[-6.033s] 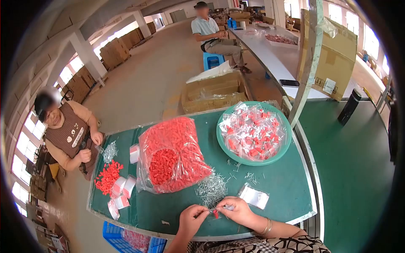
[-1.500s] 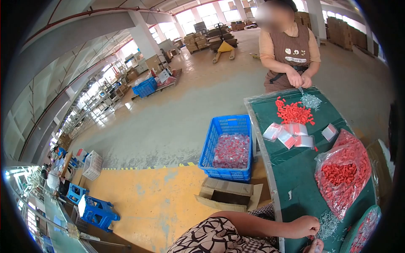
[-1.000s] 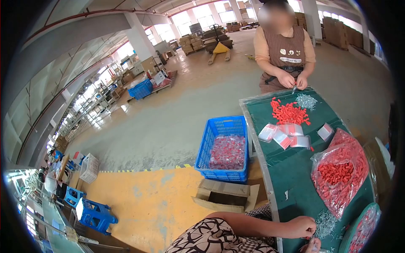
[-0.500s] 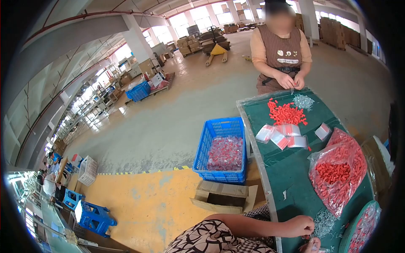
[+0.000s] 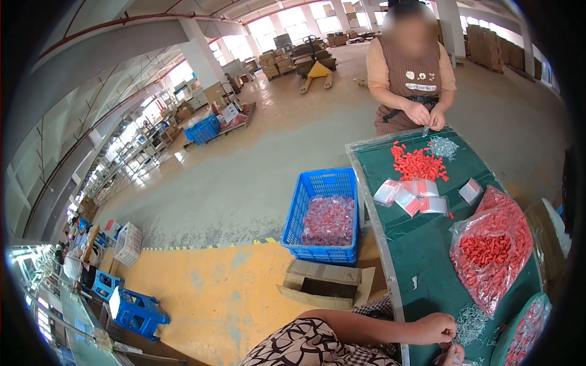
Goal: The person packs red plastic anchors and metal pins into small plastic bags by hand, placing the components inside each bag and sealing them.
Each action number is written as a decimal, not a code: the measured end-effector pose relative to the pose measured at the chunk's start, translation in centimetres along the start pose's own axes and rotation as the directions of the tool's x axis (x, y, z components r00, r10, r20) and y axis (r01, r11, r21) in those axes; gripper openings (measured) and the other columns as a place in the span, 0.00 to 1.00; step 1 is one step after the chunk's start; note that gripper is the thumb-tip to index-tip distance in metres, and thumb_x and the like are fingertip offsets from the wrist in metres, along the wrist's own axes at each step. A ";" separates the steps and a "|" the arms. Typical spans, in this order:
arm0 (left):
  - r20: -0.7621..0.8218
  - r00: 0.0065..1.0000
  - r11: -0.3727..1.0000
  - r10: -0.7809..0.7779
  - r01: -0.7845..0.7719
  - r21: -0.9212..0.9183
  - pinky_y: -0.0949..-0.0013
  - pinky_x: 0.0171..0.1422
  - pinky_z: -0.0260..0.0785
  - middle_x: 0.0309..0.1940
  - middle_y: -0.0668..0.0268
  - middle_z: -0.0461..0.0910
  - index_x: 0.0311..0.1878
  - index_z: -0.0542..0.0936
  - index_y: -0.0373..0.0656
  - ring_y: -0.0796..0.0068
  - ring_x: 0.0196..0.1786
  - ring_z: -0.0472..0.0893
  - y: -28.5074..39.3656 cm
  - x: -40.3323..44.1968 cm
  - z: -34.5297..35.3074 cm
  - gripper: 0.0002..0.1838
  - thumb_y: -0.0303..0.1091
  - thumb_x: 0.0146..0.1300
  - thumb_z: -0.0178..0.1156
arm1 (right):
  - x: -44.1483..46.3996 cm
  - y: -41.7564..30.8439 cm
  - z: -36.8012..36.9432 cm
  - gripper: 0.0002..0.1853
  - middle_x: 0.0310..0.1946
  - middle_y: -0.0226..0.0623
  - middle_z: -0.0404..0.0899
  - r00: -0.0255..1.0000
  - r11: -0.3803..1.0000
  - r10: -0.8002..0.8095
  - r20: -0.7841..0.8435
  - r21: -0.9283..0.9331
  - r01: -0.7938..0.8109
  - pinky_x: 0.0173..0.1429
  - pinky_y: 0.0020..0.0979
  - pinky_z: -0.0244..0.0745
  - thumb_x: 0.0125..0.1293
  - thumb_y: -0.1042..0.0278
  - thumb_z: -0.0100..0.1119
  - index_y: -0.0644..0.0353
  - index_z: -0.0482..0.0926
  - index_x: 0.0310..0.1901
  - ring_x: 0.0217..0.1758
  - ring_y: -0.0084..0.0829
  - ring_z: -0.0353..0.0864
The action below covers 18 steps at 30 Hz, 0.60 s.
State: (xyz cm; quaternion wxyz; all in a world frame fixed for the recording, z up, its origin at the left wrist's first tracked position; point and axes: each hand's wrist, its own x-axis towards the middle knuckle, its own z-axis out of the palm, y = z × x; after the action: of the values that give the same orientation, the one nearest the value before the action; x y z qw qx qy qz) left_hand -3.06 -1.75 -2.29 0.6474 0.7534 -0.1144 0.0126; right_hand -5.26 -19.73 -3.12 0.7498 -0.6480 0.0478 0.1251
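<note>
At the bottom edge of the head view, my left hand (image 5: 438,329) is closed, fingertips pinched together beside a pile of small silver screws (image 5: 471,323). Just below it, my right hand (image 5: 452,355) is partly cut off by the frame, its fingers also closed and close to the left fingertips. Whatever they pinch is too small and hidden to name. Past the screws lies a large clear plastic bag (image 5: 476,287) of red plastic wall plugs (image 5: 485,250). A round green tray (image 5: 502,341) with filled clear packets (image 5: 530,329) stands at the right.
Across the green table (image 5: 421,244), a co-worker (image 5: 412,79) handles a small clear bag near red plugs (image 5: 418,165) and screws (image 5: 442,147). Stacks of zip bags (image 5: 408,200) lie mid-table. Beside it stand a blue crate (image 5: 317,253) of packets and an open carton (image 5: 323,288).
The view has shifted slightly. My hands stay close together by the screws, with only slight finger movement. The co-worker's hands have moved a little, and the small bag shows more clearly.
</note>
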 end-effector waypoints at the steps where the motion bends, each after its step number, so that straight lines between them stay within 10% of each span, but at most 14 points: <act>1: -0.006 1.000 0.999 0.023 -0.023 0.025 0.63 0.34 0.66 0.26 0.62 0.73 0.27 0.76 0.37 0.64 0.29 0.76 -0.2 0.0 0.0 0.04 0.26 0.52 0.61 | -0.1 -0.2 0.2 0.09 0.22 0.27 0.73 1.000 1.000 -0.016 -0.002 0.016 0.016 0.29 0.18 0.60 0.69 0.66 0.58 0.64 0.76 0.44 0.24 0.17 0.66; 18: 0.036 0.998 0.989 0.045 -0.049 0.142 0.61 0.39 0.70 0.28 0.60 0.76 0.27 0.78 0.39 0.59 0.35 0.79 0.4 -0.3 -0.2 0.05 0.30 0.53 0.61 | 0.7 1.3 0.4 0.06 0.28 0.35 0.78 0.990 0.999 -0.012 -0.143 0.046 0.019 0.26 0.22 0.66 0.62 0.74 0.63 0.59 0.77 0.39 0.24 0.23 0.73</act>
State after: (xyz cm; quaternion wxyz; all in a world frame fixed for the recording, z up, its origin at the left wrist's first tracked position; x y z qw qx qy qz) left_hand -3.40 -1.56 -1.91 0.5895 0.7950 -0.1414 0.0237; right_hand -4.95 -19.11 -4.49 0.7604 -0.6379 0.0989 0.0715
